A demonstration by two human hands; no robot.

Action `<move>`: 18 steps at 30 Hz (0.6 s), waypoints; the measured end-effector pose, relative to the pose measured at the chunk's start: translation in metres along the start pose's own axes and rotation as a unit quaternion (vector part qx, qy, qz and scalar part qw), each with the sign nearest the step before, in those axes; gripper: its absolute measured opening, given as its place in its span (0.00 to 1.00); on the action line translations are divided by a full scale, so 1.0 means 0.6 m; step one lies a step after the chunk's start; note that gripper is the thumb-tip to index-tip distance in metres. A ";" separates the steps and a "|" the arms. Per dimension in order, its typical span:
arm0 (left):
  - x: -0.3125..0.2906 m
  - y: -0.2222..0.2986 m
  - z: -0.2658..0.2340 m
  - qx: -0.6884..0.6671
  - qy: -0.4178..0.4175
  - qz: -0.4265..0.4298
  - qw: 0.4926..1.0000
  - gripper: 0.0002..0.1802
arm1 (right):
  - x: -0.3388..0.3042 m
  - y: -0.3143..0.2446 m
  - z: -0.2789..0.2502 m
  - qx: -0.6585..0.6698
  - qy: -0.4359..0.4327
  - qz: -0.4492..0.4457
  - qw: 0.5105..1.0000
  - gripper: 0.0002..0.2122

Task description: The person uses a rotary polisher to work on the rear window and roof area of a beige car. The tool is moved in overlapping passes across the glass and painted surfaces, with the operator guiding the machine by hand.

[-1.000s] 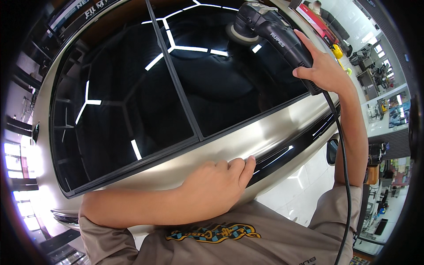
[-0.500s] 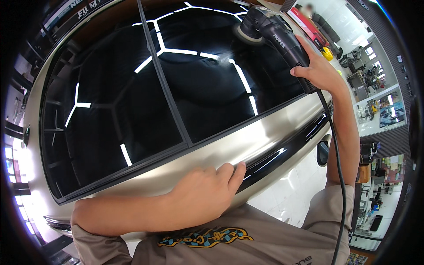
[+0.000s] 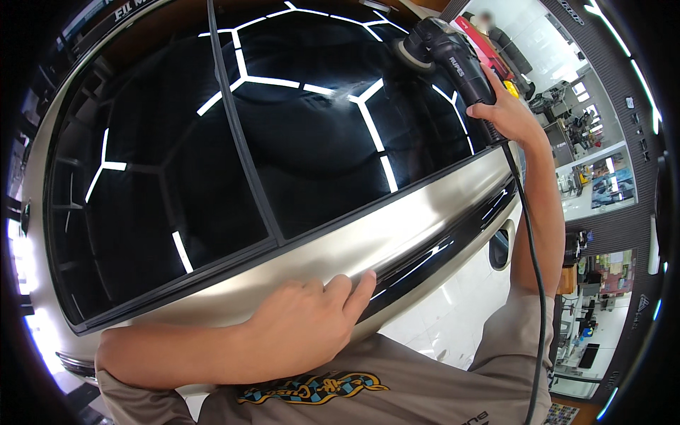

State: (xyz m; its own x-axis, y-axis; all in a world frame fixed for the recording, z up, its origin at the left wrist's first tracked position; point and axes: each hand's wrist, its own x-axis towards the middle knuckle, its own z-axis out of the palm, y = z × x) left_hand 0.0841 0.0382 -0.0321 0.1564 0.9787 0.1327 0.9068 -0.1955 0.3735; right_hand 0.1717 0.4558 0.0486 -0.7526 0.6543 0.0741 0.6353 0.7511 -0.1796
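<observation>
My right hand point(image 3: 506, 113) grips the rear body of a black power polisher point(image 3: 457, 71), fingers and thumb around its handle. The polisher's round pad point(image 3: 414, 57) meets or hovers just over the far right of the car's glossy black roof panel point(image 3: 312, 156); contact is hard to make out. From the handle's end a black cord point(image 3: 528, 234) runs down along my right arm. My left hand point(image 3: 312, 315) rests on the beige side of the roof point(image 3: 354, 244), next to the glossy black strip point(image 3: 418, 265). Its fingers are bent and hold nothing.
A dark divider strip point(image 3: 244, 149) crosses the black roof. Light tubes reflect in it in a honeycomb pattern. A car side mirror point(image 3: 500, 248) juts out below my right arm, above a white tiled floor point(image 3: 432, 319). Beyond are a red box point(image 3: 482, 46) and glass-walled rooms.
The view has shifted, so the car appears further left. My right hand has carried the polisher rightward across the black panel. My left hand keeps its place on the car.
</observation>
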 end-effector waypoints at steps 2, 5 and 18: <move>-0.001 -0.002 0.002 -0.004 -0.002 0.000 1.000 0.33 | 0.013 0.020 0.009 0.027 0.009 -0.010 1.000 0.49; -0.001 -0.002 0.002 -0.018 -0.050 -0.033 0.998 0.40 | 0.034 0.044 0.012 0.071 0.000 -0.004 0.997 0.50; 0.038 0.014 -0.050 -0.046 -0.059 -0.030 0.997 0.39 | 0.107 0.120 -0.053 0.098 -0.032 0.081 0.991 0.52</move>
State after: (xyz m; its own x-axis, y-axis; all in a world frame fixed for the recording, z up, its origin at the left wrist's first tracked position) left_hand 0.0836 0.0569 0.0017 0.1538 0.9881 0.0004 0.8770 -0.1367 0.4606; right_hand 0.1745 0.5547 0.0714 -0.6572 0.7530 -0.0325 0.7072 0.6012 -0.3722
